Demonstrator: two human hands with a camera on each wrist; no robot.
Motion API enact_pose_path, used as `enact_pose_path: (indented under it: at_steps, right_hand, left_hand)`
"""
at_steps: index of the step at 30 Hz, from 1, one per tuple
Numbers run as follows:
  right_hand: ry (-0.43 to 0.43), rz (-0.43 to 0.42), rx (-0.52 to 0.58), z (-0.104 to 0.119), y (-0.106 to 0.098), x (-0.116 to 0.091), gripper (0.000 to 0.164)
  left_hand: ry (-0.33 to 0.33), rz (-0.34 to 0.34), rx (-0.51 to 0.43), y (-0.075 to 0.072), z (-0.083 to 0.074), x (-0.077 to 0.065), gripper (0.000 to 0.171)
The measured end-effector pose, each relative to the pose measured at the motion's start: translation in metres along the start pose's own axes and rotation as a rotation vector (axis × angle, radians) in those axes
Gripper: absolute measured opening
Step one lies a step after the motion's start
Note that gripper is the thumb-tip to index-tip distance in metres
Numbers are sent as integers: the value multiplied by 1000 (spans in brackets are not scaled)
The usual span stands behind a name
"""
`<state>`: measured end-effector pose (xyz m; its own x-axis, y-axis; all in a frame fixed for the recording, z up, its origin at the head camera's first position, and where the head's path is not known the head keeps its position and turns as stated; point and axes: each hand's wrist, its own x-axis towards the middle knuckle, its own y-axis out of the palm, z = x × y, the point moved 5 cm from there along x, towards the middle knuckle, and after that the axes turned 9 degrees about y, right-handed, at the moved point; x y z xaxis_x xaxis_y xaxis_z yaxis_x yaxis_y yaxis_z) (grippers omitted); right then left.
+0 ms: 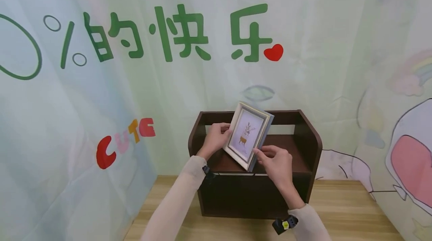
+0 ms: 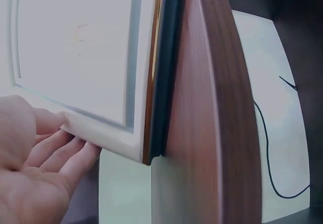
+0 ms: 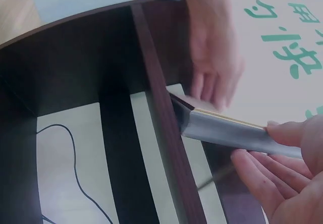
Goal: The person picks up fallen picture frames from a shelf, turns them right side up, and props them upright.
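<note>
A picture frame (image 1: 248, 132) with a pale border and a plant-in-pot print leans at a tilt over the upper shelf of a dark brown wooden rack (image 1: 256, 196). My left hand (image 1: 217, 138) pinches its left side, thumb on the front and fingers behind, as the left wrist view shows. On the opposite side my right hand (image 1: 277, 162) pinches the frame's edge between thumb and fingers. In the right wrist view the frame's grey side edge (image 3: 227, 130) shows, its lower corner right at the shelf's front edge (image 3: 166, 113).
The rack has raised side panels (image 1: 308, 139) and a back rail (image 1: 287, 117). It stands on a light wood-grain surface (image 1: 351, 203). Behind it hangs a printed curtain (image 1: 320, 45) with green characters. A thin dark cable (image 3: 75, 163) shows through the lower compartment.
</note>
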<state>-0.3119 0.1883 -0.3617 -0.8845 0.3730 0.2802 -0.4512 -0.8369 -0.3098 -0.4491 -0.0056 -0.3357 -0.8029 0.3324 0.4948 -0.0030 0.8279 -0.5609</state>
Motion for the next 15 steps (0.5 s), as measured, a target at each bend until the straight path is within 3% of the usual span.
enact_pose_path:
  at_steps: [15]
  right_hand:
    - [123,141,37,-9,0,23,40]
  left_hand:
    - [-49,-183,70,-26,-2,-32,25]
